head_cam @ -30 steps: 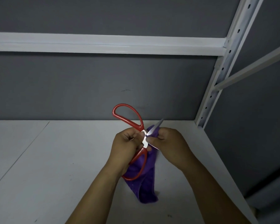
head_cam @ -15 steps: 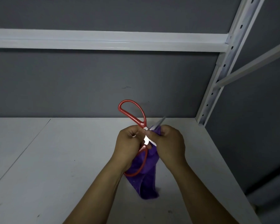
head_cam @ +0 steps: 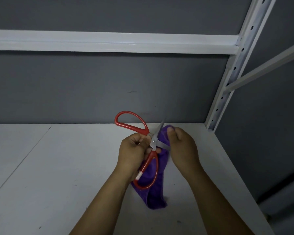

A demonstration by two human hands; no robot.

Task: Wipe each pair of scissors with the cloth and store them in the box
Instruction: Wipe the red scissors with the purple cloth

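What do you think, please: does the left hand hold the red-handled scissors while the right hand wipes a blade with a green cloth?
Only the colour is wrong: the head view shows a purple cloth. The left hand does hold the red-handled scissors while the right hand wipes a blade with it.

My left hand (head_cam: 134,153) grips the scissors (head_cam: 153,141) at the pivot, over the right part of the shelf (head_cam: 58,167). One loop sticks up behind that hand and the other hangs below it, nearer me. Just to the right, my right hand (head_cam: 183,150) holds the cloth (head_cam: 153,195) round one blade. The cloth hangs down behind the lower loop. A wall (head_cam: 92,85) stands behind the shelf, a beam (head_cam: 109,41) crosses above, and a post (head_cam: 227,82) rises at the back right corner.
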